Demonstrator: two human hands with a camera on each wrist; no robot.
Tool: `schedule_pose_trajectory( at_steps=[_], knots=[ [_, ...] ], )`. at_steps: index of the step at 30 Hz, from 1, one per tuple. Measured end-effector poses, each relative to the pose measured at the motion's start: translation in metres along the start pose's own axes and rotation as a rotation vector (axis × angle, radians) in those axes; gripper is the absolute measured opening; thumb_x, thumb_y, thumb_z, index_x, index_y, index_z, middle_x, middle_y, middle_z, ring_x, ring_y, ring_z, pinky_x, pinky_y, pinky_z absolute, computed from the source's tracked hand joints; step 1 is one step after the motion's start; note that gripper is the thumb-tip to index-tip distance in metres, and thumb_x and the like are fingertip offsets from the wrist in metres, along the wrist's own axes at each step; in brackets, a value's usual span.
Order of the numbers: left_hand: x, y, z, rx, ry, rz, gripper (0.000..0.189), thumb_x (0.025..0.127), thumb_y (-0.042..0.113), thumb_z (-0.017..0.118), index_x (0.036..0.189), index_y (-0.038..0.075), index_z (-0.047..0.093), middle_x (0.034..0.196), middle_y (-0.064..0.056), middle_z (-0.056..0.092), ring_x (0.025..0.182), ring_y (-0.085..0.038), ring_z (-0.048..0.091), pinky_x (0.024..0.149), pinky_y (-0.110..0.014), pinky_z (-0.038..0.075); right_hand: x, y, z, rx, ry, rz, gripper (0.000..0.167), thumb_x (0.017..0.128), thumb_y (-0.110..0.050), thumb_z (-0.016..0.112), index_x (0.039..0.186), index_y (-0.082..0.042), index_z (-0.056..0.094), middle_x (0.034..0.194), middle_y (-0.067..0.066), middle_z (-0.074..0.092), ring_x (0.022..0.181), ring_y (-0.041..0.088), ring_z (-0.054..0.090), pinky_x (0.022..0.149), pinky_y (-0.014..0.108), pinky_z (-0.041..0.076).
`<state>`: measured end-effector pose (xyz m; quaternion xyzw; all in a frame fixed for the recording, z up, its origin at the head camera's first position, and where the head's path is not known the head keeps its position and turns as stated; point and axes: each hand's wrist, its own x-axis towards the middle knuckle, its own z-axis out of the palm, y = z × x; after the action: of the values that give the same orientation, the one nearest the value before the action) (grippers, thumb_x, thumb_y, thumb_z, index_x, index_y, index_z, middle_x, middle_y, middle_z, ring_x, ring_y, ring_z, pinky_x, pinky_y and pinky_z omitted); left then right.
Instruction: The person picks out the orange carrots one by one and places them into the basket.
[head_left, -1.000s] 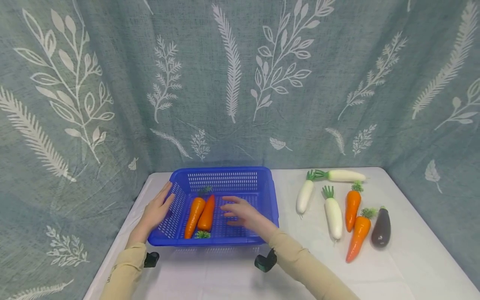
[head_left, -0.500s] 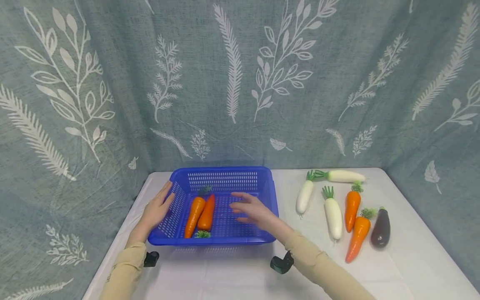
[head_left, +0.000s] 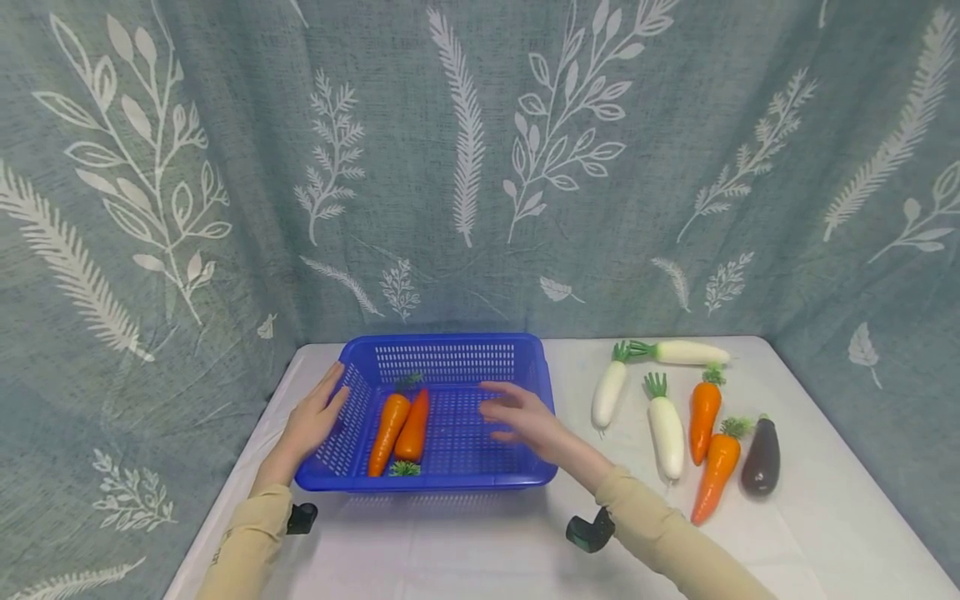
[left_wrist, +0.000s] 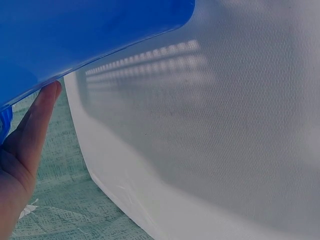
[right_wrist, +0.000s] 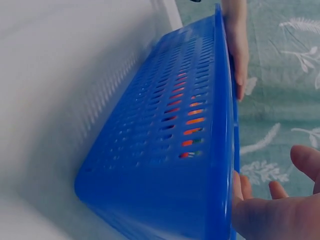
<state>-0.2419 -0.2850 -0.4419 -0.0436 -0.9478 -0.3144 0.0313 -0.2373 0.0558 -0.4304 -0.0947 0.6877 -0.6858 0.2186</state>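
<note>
A blue plastic basket (head_left: 442,482) stands on the white table, with two orange carrots (head_left: 388,433) lying side by side in its left part. My left hand (head_left: 309,427) rests at the basket's left rim, fingers straight and thumb apart. In the left wrist view, a thumb or finger (left_wrist: 42,117) meets the basket's lower side. Over the right part of the basket, my right hand (head_left: 527,421) holds nothing, its fingers spread and slightly bent. The right wrist view has these fingers (right_wrist: 267,212) beyond the basket's rim; whether they touch it I cannot tell.
Right of the basket lie several white radishes (head_left: 667,437), two more carrots (head_left: 717,475) and a dark eggplant (head_left: 762,458). A grey-green leaf-patterned curtain (head_left: 480,167) hangs behind the table and along its sides.
My right hand has moved to the right over the basket, away from the carrots in it. The left hand and the basket have stayed in place.
</note>
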Motion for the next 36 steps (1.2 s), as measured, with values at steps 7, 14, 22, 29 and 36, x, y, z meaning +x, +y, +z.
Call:
schedule_pose_trajectory(
  at_steps=[7,14,22,29,36],
  knots=[
    [-0.001,-0.002,0.001,-0.001,-0.001,-0.001,0.057,0.104,0.030,0.033,0.150,-0.001,0.020,0.156,-0.021,0.017,0.141,-0.045,0.019,0.115,-0.059,0.017,-0.008,-0.003,-0.010,-0.032,-0.005,-0.029,0.054,0.094,-0.013,0.055,0.144,-0.003,0.036,0.132,0.025,0.051,0.117,0.028,0.056,0.100,0.048,0.048],
    [-0.002,-0.005,0.001,-0.003,0.005,0.006,0.056,0.103,0.029,0.033,0.149,-0.001,0.020,0.156,-0.022,0.018,0.141,-0.045,0.019,0.114,-0.059,0.018,-0.015,-0.003,-0.022,-0.053,0.032,-0.072,0.054,0.094,-0.011,0.055,0.144,-0.002,0.036,0.133,0.027,0.050,0.116,0.025,0.057,0.100,0.048,0.048],
    [0.000,-0.004,0.000,0.000,0.001,0.008,0.057,0.104,0.031,0.033,0.149,-0.001,0.020,0.156,-0.021,0.018,0.142,-0.045,0.019,0.115,-0.058,0.017,-0.020,-0.006,-0.033,-0.035,0.119,-0.125,0.055,0.093,-0.010,0.055,0.144,-0.003,0.036,0.138,0.028,0.046,0.129,0.042,0.045,0.099,0.042,0.049],
    [0.000,-0.004,0.001,-0.006,0.010,0.017,0.056,0.103,0.029,0.034,0.149,-0.002,0.022,0.156,-0.022,0.019,0.141,-0.045,0.020,0.115,-0.058,0.018,-0.024,-0.009,-0.041,-0.015,0.176,-0.180,0.052,0.094,-0.006,0.052,0.143,0.000,0.036,0.138,0.029,0.044,0.129,0.043,0.045,0.101,0.039,0.048],
    [-0.002,-0.002,0.000,-0.020,0.016,0.021,0.056,0.104,0.029,0.033,0.149,-0.002,0.021,0.156,-0.021,0.019,0.142,-0.044,0.020,0.115,-0.057,0.017,-0.025,-0.007,-0.054,-0.015,0.253,-0.203,0.050,0.094,-0.006,0.052,0.142,-0.001,0.039,0.137,0.028,0.046,0.125,0.040,0.050,0.102,0.042,0.046]
  ],
)
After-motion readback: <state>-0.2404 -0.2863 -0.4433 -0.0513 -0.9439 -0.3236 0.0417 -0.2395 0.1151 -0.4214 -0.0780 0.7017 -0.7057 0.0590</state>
